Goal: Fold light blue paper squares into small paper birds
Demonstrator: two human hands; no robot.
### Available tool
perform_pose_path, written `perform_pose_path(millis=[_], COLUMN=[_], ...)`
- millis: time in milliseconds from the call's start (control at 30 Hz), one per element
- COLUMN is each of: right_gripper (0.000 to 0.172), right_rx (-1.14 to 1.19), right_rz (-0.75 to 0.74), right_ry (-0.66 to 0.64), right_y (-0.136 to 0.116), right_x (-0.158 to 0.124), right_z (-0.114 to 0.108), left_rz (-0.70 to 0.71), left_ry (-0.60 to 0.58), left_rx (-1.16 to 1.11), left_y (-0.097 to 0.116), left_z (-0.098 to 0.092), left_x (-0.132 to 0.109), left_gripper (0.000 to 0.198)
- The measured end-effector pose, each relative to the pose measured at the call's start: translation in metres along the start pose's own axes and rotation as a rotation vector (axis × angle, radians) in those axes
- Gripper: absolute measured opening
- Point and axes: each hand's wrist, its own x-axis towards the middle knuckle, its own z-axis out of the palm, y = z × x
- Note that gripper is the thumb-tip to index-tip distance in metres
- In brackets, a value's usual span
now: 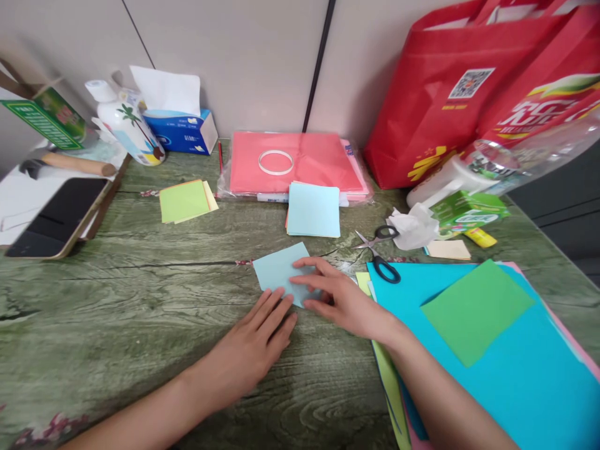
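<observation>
Blue paper (275, 270) meets left hand (259, 337), fingers outstretched, at its near edge; right hand (348, 299) overlaps, fingers apart.

light-blue paper (276, 269) | lying flat | askew | partly covered | on wood-grain tabletop (140, 312)

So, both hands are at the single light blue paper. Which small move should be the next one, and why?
I would probably pinch the right edge of the single light blue paper with the right hand. The left hand rests its fingertips at the paper's lower edge, so it could steady it, while the right hand's fingers curve loosely over the right side.
</observation>
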Motion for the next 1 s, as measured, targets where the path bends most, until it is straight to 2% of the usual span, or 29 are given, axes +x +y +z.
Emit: perform_pose_path(millis=[100,300,467,733,1000], right_gripper=[0.045,0.037,0.038,0.039,0.04], right_rx=[0.118,0.339,0.274,-0.066,-0.071], right_rz=[0.02,0.089,0.051,0.006,0.008], right_ry=[-0.002,0.031,0.037,0.047,0.016], right_y=[0.0026,0.0047,0.0062,0.0007,-0.0008], right_x=[0.0017,0.0058,0.0036,0.0011,-0.0001], right_z=[-0.0042,-0.0035,0.0009,0.0036,0.003], left_rz=[0.009,0.015,0.028,0.023,0.018], left_ry=[0.008,0.039,0.008,0.021,-0.008], left_rx=[0.008,-0.002,0.013,0.026,0.019], left_y=[0.0004,0.0003,-0.0012,-0.0003,-0.0001], left_z=[-0.0011,-0.0028,-0.0013,-0.0037,-0.0024], left_x=[0.001,0.0026,0.0019,0.0025,0.0015], left_gripper=[0.038,0.035,0.038,0.035,0.037])
